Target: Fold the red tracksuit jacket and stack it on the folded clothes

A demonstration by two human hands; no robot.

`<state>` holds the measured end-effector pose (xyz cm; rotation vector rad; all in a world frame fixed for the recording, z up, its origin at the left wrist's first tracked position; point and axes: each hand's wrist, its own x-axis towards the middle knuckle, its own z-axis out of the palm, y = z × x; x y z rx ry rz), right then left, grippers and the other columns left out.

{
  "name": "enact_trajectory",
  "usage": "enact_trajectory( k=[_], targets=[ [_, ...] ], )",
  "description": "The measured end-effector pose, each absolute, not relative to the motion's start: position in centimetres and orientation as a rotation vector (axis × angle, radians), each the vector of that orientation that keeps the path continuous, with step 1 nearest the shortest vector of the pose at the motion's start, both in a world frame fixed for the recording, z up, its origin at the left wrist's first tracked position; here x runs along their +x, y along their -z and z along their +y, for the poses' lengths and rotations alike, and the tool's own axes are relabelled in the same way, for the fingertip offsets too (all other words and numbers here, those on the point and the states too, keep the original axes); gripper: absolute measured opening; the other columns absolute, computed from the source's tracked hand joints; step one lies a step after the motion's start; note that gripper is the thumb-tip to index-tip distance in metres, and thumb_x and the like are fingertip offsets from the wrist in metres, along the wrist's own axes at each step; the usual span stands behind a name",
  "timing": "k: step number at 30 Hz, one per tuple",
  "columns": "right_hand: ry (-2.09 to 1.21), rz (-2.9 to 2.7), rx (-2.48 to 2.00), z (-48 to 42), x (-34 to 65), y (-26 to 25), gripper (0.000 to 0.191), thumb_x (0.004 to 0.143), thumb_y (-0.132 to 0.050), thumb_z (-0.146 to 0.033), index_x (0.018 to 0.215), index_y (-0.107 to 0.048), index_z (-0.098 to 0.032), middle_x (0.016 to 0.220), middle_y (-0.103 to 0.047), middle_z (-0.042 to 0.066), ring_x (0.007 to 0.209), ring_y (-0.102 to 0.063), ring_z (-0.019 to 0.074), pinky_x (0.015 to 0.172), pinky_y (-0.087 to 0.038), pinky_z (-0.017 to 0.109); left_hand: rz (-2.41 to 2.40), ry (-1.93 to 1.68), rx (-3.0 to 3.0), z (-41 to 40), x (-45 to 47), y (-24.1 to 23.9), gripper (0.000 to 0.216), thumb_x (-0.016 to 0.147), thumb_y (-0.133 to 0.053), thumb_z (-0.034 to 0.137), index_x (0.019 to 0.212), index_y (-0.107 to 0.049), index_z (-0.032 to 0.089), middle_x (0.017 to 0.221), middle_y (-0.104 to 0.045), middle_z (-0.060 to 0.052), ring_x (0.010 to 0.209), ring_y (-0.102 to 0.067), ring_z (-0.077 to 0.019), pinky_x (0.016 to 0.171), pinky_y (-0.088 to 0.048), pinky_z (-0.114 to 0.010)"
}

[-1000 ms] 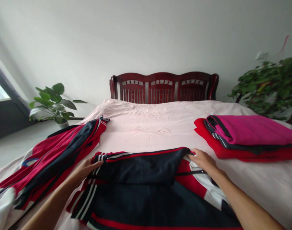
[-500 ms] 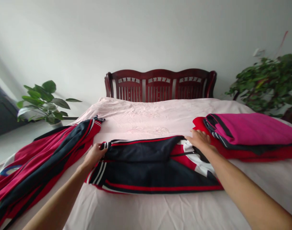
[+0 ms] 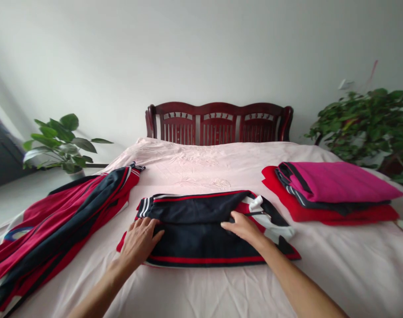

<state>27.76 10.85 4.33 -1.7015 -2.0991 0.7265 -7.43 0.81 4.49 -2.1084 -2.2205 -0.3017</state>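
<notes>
Pressing flat on folded navy-red garment [image 3: 204, 221]: left hand [image 3: 139, 238], right hand [image 3: 242, 225], fingers spread, gripping nothing; smooth rectangular fold.

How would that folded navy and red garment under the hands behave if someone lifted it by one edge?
The folded garment would probably sag and unfold, since it is soft cloth lying in loose layers. It looks light for its size: thin and flat under the left hand and right hand. Pushed, it would likely bunch up on the wrinkled pink bedsheet rather than slide.

Navy garment [image 3: 201, 229], red, apparently white stripes
</notes>
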Motion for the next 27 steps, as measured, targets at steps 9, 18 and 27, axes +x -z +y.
enact_trajectory(
  k=[9,18,27],
  targets=[
    [-0.711,-1.962,-1.003,6.7,29.3,-4.0,0.011,0.079,-0.064,-0.030,0.083,-0.071,-0.023,0.088,-0.070,0.004,0.088,-0.067,0.0206,0.083,-0.052,0.031,-2.183,0.531,-2.103,0.1,-8.2,-2.7,0.031,0.093,-0.056,0.047,0.113,-0.066,0.025,0.115,-0.069,-0.006,0.115,-0.058,-0.0295,0.103,-0.042,-0.044],
    [-0.487,-1.883,-1.598,10.4,29.4,-2.8,0.018,0.086,-0.055,-0.034,0.088,-0.069,-0.023,0.088,-0.074,0.004,0.082,-0.070,0.0242,0.075,-0.054,0.036,-2.285,0.596,-2.007,0.6,-8.5,-3.0,0.035,0.095,-0.050,0.048,0.118,-0.065,0.027,0.121,-0.067,-0.008,0.113,-0.061,-0.0306,0.098,-0.046,-0.046],
    [0.125,-2.319,-1.270,6.8,26.3,-3.0,0.050,0.098,-0.047,-0.032,0.146,-0.050,-0.018,0.149,-0.053,0.011,0.140,-0.045,0.0270,0.117,-0.037,0.047,-1.812,0.427,-2.025,0.6,-5.9,-3.1,0.045,0.095,-0.055,0.043,0.136,-0.061,0.027,0.149,-0.056,-0.009,0.145,-0.040,-0.0322,0.122,-0.026,-0.054]
  ],
)
